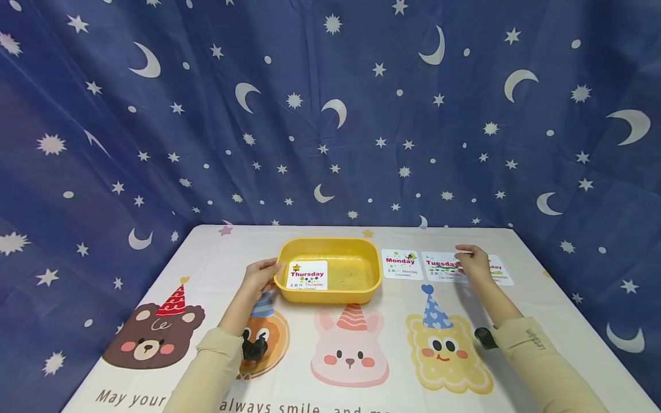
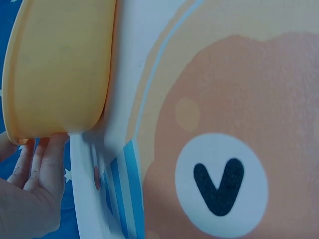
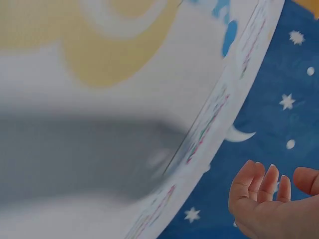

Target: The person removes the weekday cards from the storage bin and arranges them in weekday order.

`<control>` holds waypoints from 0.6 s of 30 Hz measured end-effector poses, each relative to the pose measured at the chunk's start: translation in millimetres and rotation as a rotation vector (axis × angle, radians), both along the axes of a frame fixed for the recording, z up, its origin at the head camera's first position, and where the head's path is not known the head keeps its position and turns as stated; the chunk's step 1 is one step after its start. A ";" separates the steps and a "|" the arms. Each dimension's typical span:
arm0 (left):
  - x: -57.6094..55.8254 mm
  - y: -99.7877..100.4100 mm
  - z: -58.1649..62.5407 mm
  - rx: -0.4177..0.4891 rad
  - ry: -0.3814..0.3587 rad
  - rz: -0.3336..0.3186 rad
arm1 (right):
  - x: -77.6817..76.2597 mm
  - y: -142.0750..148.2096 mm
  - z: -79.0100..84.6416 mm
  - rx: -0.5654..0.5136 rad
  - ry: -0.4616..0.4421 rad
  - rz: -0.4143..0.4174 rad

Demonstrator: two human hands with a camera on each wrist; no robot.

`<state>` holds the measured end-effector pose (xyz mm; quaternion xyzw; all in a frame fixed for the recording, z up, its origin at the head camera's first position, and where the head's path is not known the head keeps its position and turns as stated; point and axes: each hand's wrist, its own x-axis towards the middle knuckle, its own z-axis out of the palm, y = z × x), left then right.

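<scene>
The left grip (image 1: 259, 277) pinches the yellow tray (image 1: 327, 296); the right grip (image 1: 473, 263), thumb and fingers apart, hovers right of it. A one-sided lift could slide the Thursday card (image 1: 307, 275) inside the tray.

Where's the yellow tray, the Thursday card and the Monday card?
Yellow tray (image 1: 327, 296): head view, on its front wall.
Thursday card (image 1: 307, 275): head view, on its printed face.
Monday card (image 1: 401, 264): head view, mid printed face.
</scene>
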<state>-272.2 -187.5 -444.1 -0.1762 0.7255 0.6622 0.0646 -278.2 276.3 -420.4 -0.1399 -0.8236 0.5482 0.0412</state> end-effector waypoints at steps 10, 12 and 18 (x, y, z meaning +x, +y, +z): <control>0.7 1.7 0.7 -0.016 -0.017 0.000 | 4.9 -38.8 8.8 -0.079 0.013 0.116; 0.8 1.4 0.5 -0.016 -0.021 0.005 | 5.2 -48.0 9.0 -0.102 0.010 0.131; 0.7 1.3 0.6 -0.006 0.002 0.010 | 8.4 -77.1 11.4 -0.188 0.022 0.207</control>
